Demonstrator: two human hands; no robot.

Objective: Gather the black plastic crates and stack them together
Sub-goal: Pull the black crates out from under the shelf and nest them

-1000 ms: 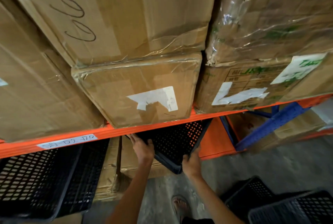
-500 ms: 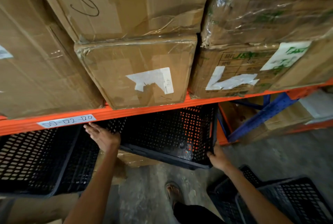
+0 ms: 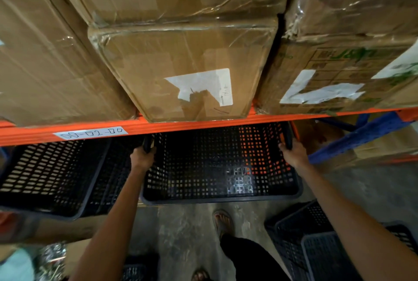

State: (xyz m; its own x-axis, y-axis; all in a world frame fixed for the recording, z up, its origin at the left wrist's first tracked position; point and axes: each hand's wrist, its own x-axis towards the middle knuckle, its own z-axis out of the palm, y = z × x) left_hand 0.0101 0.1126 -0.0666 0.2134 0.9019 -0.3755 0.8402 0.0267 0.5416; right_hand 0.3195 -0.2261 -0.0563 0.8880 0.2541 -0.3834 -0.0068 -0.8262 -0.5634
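On my feed: an orange shelf beam [image 3: 203,125] carrying a handwritten white label [image 3: 90,133]; three taped cardboard boxes [image 3: 181,72] resting on it, the middle one with a torn white sticker [image 3: 203,87]; a blue diagonal brace [image 3: 362,136] at right; grey concrete floor [image 3: 185,231] below.

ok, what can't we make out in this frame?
Head view only:
- Far end of the held crate: hidden behind the orange beam.
- Fingers of the left hand and right hand: curled over the rims, mostly hidden.
- Left crate: cut by the frame edge.
- Floor crates: cut by the bottom edge; count unclear.
- Beam label: text blurred.
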